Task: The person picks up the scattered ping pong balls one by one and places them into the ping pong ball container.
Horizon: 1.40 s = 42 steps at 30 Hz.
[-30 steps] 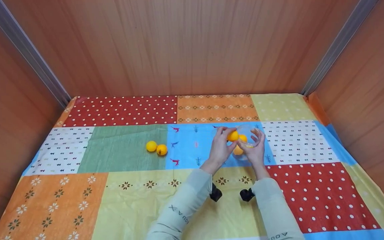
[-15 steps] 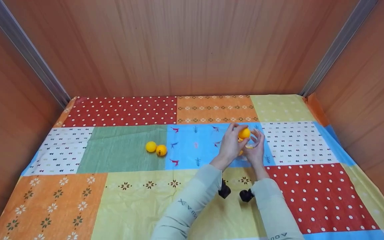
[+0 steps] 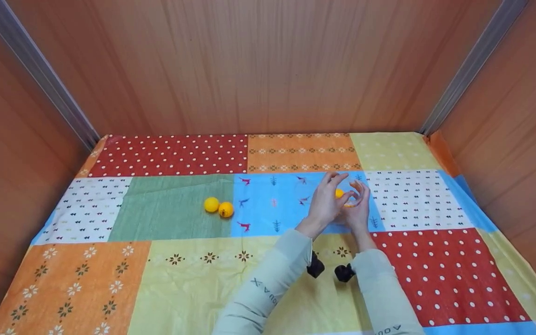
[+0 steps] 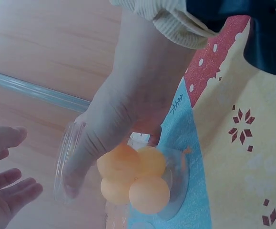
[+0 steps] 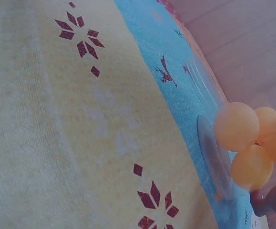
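Over the blue patch, the right hand (image 3: 357, 210) grips a clear cup (image 4: 123, 188) of orange balls (image 4: 134, 177); the left hand (image 3: 326, 204) hovers beside it, fingers (image 4: 9, 191) spread and empty.

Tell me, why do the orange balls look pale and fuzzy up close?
In both wrist views the balls sit very near the lens behind the clear cup, so they look soft and washed out; the head view shows the two loose balls sharp and bright yellow.
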Available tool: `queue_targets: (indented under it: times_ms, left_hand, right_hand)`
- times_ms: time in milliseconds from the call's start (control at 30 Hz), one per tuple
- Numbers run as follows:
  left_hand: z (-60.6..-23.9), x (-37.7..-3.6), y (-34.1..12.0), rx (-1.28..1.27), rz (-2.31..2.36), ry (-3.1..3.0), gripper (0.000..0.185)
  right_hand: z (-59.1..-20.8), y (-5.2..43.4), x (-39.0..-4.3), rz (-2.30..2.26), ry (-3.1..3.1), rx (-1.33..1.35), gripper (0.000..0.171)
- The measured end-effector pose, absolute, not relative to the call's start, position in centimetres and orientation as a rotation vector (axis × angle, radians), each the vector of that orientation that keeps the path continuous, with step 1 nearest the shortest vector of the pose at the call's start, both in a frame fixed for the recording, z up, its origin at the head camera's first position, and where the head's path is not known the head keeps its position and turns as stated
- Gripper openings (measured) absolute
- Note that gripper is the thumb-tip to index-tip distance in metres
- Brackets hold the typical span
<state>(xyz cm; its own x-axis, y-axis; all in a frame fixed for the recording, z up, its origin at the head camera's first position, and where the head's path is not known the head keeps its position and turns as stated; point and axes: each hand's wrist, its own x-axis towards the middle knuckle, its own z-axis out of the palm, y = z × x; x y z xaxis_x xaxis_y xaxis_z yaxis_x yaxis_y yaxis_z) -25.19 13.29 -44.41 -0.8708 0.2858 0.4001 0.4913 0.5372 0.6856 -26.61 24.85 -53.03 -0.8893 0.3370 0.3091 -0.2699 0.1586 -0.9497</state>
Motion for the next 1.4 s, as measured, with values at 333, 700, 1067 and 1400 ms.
queue_targets:
  times_ms: [333, 700, 1067, 1400]
  left_hand:
    - [-44.9, -25.1, 11.3, -0.645, -1.233, -2.474, 0.036]
    - [-46.4, -24.7, 8.3, -0.546, -1.273, -2.459, 0.034]
    - [-48.2, -24.5, 4.5, -0.397, -1.397, -2.435, 0.035]
    - [-48.8, -24.8, 0.8, -0.226, -1.438, -2.434, 0.034]
  right_hand:
    - [-52.8, 24.6, -26.4, 1.768, -2.016, -0.111, 0.077]
    - [-52.8, 24.4, -26.4, 1.838, -1.956, -0.116, 0.079]
    - [-52.8, 24.6, -26.4, 1.866, -1.966, -0.124, 0.08]
    - [-52.6, 24.5, -26.3, 1.882, -1.951, -0.112, 0.079]
